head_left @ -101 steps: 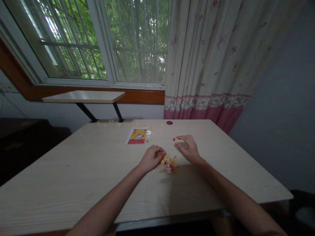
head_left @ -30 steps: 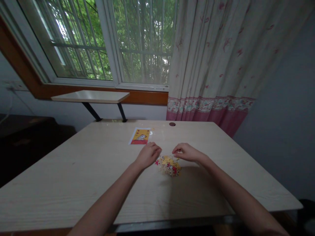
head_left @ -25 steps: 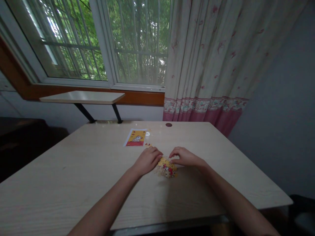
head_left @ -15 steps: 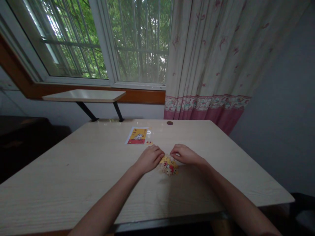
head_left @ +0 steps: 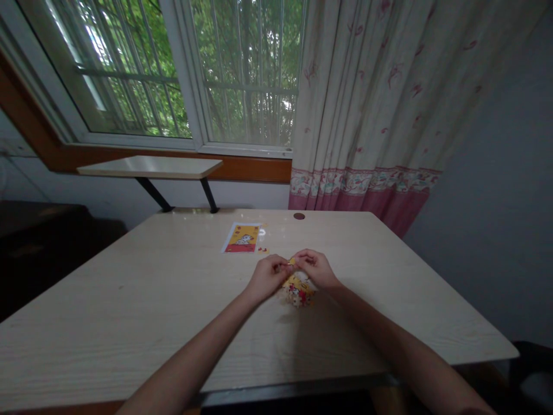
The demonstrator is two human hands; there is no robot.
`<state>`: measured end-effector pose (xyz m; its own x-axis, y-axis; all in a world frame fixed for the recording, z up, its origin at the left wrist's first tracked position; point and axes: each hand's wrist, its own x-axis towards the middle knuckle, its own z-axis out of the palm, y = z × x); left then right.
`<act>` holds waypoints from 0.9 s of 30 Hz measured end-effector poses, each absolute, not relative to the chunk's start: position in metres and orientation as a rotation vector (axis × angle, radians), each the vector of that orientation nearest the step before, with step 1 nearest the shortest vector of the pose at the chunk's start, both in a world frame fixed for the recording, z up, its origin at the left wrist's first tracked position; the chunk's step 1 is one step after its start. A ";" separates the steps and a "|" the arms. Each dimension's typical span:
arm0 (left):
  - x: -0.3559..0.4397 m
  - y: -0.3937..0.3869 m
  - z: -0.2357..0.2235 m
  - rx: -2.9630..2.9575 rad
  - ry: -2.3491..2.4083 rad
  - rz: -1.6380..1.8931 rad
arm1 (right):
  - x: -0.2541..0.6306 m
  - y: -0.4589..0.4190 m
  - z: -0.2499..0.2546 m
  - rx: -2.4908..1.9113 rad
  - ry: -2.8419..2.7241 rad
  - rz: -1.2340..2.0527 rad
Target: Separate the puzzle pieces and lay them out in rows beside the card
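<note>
A small heap of jigsaw puzzle pieces (head_left: 299, 294), yellow, red, white and bare-backed, lies on the table between my forearms. Just above its far side, my left hand (head_left: 266, 276) and my right hand (head_left: 316, 268) meet with fingers pinched. Between their fingertips shows a yellow puzzle piece (head_left: 291, 261), which both hands grip. Its outline is partly covered by the fingers. Beyond my left hand, a few joined or loose pieces (head_left: 263, 250) rest beside a picture sheet (head_left: 242, 238) showing a white animal on yellow and red.
The pale wooden table (head_left: 173, 300) reaches to the wall below the window. A raised shelf (head_left: 151, 167) on black legs stands at its back left. A round dark cable-hole cover (head_left: 299, 216) sits near the back edge, close to the curtain (head_left: 345, 115).
My right hand has moved left and my left hand's fingers have drawn into a pinch, so they now meet over the heap. A yellow puzzle piece shows between them.
</note>
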<state>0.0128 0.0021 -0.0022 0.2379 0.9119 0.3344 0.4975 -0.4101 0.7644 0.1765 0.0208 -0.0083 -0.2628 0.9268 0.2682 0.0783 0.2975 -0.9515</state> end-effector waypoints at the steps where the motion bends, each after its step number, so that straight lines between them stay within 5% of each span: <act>1: 0.013 0.002 -0.003 1.950 1.283 1.079 | 0.176 0.021 -0.009 -0.942 -1.594 1.110; 11: 0.010 0.016 -0.014 1.517 1.095 1.328 | 0.178 0.018 -0.009 -1.056 -1.786 0.938; 27: 0.000 0.012 -0.004 2.012 1.107 1.174 | 0.193 0.023 -0.010 -0.987 -2.146 0.163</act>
<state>0.0004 0.0125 -0.0043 0.2779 0.8607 0.4265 0.3753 -0.5060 0.7766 0.1929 0.0232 -0.0096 -0.4175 0.6962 0.5839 0.5998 0.6939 -0.3985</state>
